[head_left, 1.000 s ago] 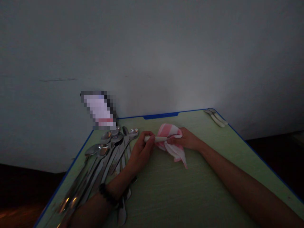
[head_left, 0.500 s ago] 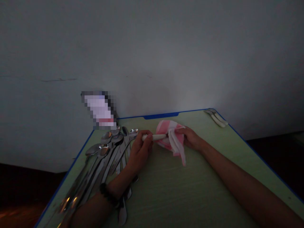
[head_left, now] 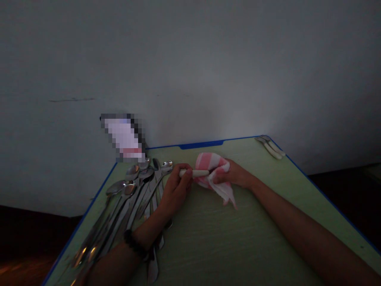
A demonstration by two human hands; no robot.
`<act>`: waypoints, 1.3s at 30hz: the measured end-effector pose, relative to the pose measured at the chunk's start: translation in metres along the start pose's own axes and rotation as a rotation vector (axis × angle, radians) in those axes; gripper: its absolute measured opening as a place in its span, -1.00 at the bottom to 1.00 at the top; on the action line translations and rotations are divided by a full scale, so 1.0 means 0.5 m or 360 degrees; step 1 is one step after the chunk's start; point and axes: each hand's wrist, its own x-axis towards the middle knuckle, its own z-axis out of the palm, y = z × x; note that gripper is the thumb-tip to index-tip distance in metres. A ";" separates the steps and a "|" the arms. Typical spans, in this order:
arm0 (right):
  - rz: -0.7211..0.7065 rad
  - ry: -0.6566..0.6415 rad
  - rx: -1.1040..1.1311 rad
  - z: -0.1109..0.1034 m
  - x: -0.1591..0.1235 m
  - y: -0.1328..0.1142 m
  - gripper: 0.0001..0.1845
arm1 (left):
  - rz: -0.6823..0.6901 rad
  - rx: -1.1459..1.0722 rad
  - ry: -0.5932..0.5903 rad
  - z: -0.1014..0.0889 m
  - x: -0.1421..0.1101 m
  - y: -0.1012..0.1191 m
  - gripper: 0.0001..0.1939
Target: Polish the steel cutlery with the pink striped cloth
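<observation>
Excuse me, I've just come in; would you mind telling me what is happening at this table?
A person's left hand grips a pale-handled utensil, while the right hand holds a pink-and-white cloth about its other end. That end is hidden, so I cannot tell what kind it is. Metal spoons and other cutlery lie in a loose pile at the left of the green tabletop, and two pieces with pale handles lie together near its far right corner.

Pink-and-white striped cloth [head_left: 208, 162], cream handle [head_left: 201, 173]
</observation>
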 end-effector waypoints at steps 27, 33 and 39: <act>0.0008 0.0187 -0.0528 -0.003 -0.001 0.006 -0.71 | -0.0011 0.0147 -0.0004 -0.005 0.001 -0.012 -0.86; -0.0007 0.0184 -0.0534 -0.005 -0.001 0.005 -0.71 | -0.0039 0.0154 -0.0018 -0.005 0.001 -0.010 -0.85; -0.0007 0.0200 -0.0548 -0.005 0.000 0.005 -0.70 | -0.0038 0.0145 -0.0032 -0.005 0.001 -0.009 -0.86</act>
